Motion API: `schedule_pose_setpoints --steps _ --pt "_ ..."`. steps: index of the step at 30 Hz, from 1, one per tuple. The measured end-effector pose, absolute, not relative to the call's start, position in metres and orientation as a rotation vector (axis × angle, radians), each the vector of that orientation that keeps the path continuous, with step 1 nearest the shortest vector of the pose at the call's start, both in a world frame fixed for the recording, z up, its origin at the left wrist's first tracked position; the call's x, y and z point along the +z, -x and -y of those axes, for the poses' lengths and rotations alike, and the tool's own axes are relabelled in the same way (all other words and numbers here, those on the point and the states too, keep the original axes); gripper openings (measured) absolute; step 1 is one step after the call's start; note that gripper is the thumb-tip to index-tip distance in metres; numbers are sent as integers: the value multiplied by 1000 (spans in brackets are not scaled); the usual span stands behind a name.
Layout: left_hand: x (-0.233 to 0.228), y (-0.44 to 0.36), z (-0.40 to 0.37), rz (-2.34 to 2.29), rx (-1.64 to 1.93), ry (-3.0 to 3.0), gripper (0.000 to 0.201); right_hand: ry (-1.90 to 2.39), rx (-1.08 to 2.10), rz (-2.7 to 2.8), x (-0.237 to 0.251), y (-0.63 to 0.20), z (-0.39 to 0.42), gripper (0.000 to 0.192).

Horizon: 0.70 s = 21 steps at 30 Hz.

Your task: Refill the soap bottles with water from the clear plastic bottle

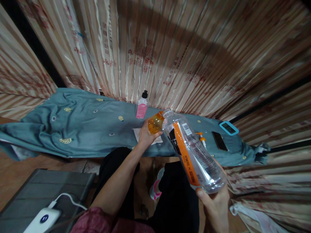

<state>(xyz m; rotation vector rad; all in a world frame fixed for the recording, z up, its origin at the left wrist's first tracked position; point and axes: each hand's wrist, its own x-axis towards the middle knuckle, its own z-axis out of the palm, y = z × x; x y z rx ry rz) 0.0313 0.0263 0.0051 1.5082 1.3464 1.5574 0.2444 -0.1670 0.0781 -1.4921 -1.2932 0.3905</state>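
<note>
My left hand [145, 135] grips a small round bottle of orange liquid [155, 122] above the table's front edge. My right hand [216, 202] holds the base of a large clear plastic bottle [194, 150] with an orange and black label, tilted so its open mouth touches the small bottle. The large bottle looks nearly empty. A white paper napkin [138, 133] lies under my left hand on the blue-grey cloth [80, 126] that covers the table.
A pink-labelled bottle with a black cap [142, 105] stands at the table's back. A dark phone [219, 141], a blue-cased device [228, 128] and a small orange-tipped item [201, 137] lie at the right. Striped curtains hang behind. A white power bank [43, 220] lies on a grey surface, lower left.
</note>
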Motion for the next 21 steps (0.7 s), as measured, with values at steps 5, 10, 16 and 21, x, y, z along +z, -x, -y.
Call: schedule_pose_setpoints --steps 5,10,16,21 --pt "8 -31 -25 -1327 1560 -1498 71 1537 363 1290 82 -242 167 97" --pt "8 -32 -25 -1329 1557 -1490 68 1550 391 1249 82 -241 166 99" --pt "10 -32 -24 -1356 1525 -1482 67 1533 378 1262 78 -243 166 96" --pt "10 -32 -24 -1344 1552 -1498 65 1518 388 1257 78 -243 166 96"
